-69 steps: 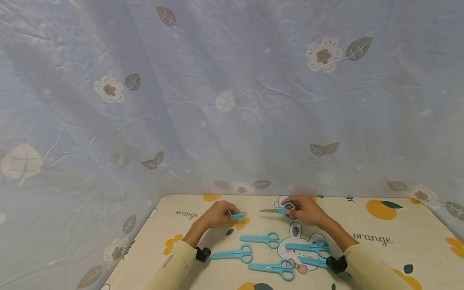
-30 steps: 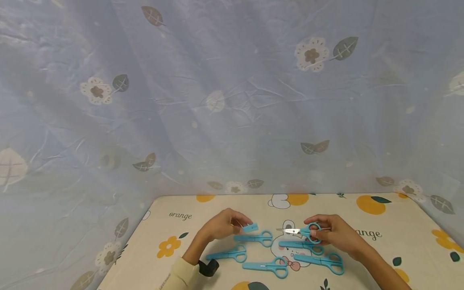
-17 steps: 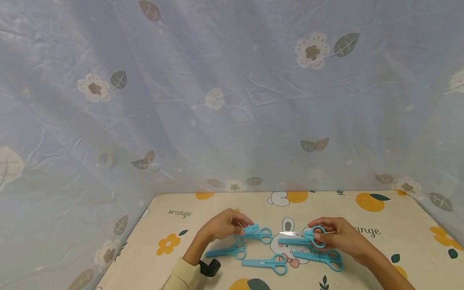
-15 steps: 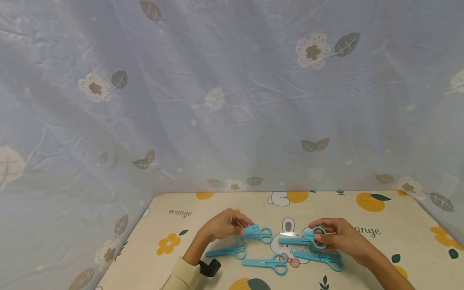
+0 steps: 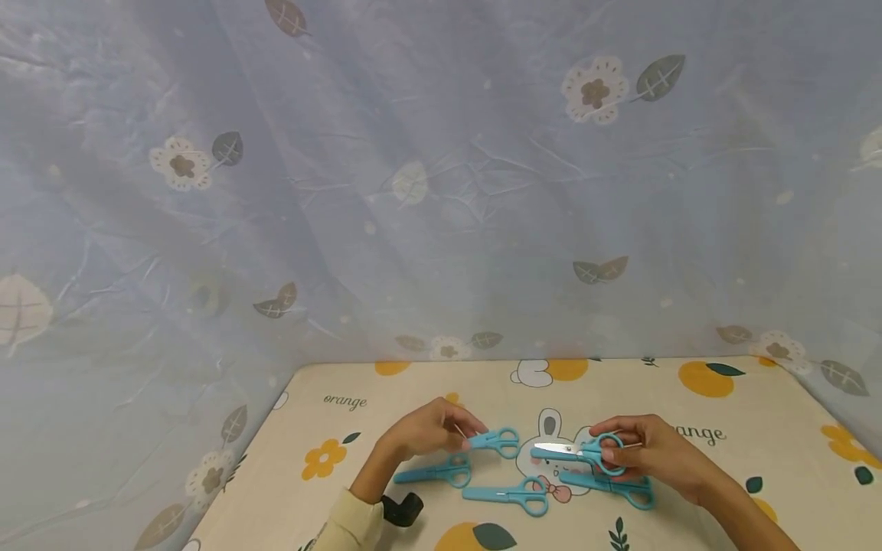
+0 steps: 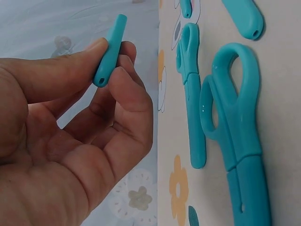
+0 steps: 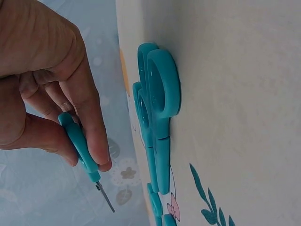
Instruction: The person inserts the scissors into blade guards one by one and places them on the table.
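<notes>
Thumb and fingers of my left hand pinch a small turquoise scissor blade cover, held above the cloth. A pair of turquoise-handled scissors is in my right hand, gripped by its finger loops. Its bare metal blades point left toward the cover, with a gap between them. Several more scissors with covered blades lie on the cloth: one pair beside the left fingertips, one nearer the left wrist, one at front centre, and one below the right hand. Another lies partly hidden beneath the held scissors.
The table is covered by a cream cloth printed with oranges, flowers and a rabbit. A pale blue patterned curtain hangs behind it and along the left side. A black wrist device sits at the left sleeve.
Since the earliest frame, both hands have come nearer and rightward, the right hand more so, its scissors now over the lying pairs. Both holds stay the same; the last half second shows little movement.
</notes>
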`<state>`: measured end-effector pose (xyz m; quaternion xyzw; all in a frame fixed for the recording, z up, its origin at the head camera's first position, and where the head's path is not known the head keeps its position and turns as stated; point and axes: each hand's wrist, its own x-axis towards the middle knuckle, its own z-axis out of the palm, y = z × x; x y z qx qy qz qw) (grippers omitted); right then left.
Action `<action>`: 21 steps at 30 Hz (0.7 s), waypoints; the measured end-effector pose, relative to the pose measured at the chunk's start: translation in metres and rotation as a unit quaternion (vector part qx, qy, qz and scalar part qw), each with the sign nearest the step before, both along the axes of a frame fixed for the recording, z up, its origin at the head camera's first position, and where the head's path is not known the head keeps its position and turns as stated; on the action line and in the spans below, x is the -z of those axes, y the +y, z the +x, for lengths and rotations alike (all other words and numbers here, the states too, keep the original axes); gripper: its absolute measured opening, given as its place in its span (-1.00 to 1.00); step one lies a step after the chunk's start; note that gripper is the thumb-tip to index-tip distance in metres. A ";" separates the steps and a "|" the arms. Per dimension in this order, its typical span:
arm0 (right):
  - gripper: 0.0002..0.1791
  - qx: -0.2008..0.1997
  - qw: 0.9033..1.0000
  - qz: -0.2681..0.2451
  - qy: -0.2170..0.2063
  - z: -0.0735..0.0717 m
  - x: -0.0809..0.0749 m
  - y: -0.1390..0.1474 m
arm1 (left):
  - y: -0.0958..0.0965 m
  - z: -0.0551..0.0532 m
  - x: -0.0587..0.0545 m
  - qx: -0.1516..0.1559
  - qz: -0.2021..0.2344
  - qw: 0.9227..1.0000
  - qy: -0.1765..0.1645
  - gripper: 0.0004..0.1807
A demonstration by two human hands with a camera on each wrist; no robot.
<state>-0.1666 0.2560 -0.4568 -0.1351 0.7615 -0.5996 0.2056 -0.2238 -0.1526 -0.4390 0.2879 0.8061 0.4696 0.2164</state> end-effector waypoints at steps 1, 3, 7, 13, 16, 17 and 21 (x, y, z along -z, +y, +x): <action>-0.36 0.000 1.000 0.001 0.000 0.000 0.000 0.000 | 0.000 0.000 0.000 0.001 -0.001 1.000 0.001 -0.65; -0.36 0.001 1.000 0.003 -0.003 0.001 0.001 0.001 | 0.000 0.001 0.001 0.001 -0.003 1.000 0.001 -0.65; -0.38 0.001 1.000 0.002 -0.006 0.001 0.002 0.004 | -0.001 0.001 0.002 0.000 -0.004 1.000 -0.004 -0.66; -0.39 -0.002 1.000 -0.007 -0.007 -0.001 0.000 0.005 | -0.001 0.000 0.000 0.011 -0.001 1.000 0.000 -0.64; -0.41 -0.013 1.000 -0.016 -0.004 -0.001 0.001 0.003 | 0.001 0.000 0.000 0.019 0.001 1.000 0.000 -0.63; -0.42 -0.017 1.000 -0.021 -0.003 -0.001 0.001 0.002 | 0.002 0.001 0.000 0.019 0.000 1.000 -0.001 -0.63; -0.48 -0.025 0.999 -0.032 0.001 0.000 0.002 -0.001 | 0.003 0.002 0.001 0.022 0.001 1.000 -0.007 -0.64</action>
